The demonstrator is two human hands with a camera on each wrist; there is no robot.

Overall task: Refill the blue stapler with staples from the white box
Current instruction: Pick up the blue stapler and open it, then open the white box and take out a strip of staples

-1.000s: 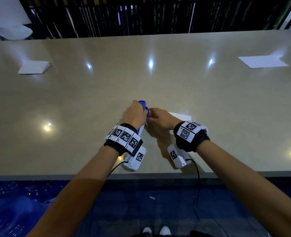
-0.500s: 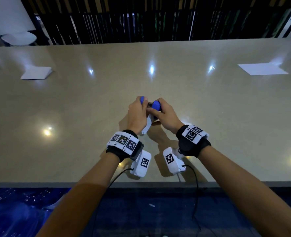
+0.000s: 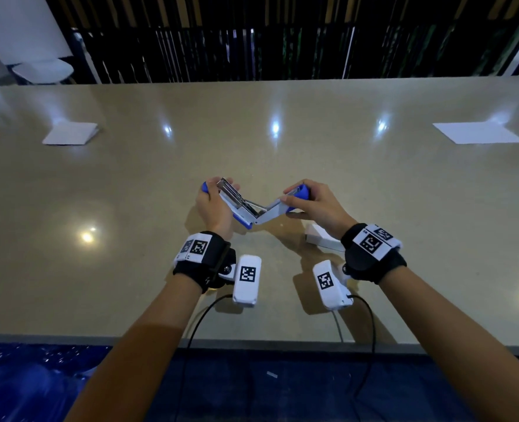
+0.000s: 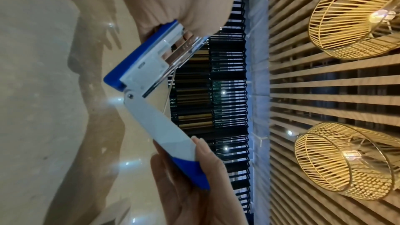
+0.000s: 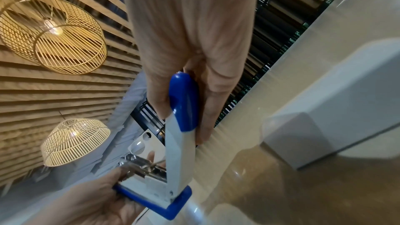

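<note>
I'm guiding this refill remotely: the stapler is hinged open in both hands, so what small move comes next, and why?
Probably free the right hand from the stapler's top cover and reach for the white box on the table near that wrist. The left hand already holds the base with the metal staple channel exposed, and no staples are in hand.

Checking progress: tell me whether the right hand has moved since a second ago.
Yes. The right hand swung rightward, away from the left hand, opening the stapler.

Both forearms reach up from the bottom corners toward mid-frame, wrists strapped in black bands. The left hand, left of centre, curls around the stapler's base. The right hand pinches the raised top arm, thumb on the near side.
</note>
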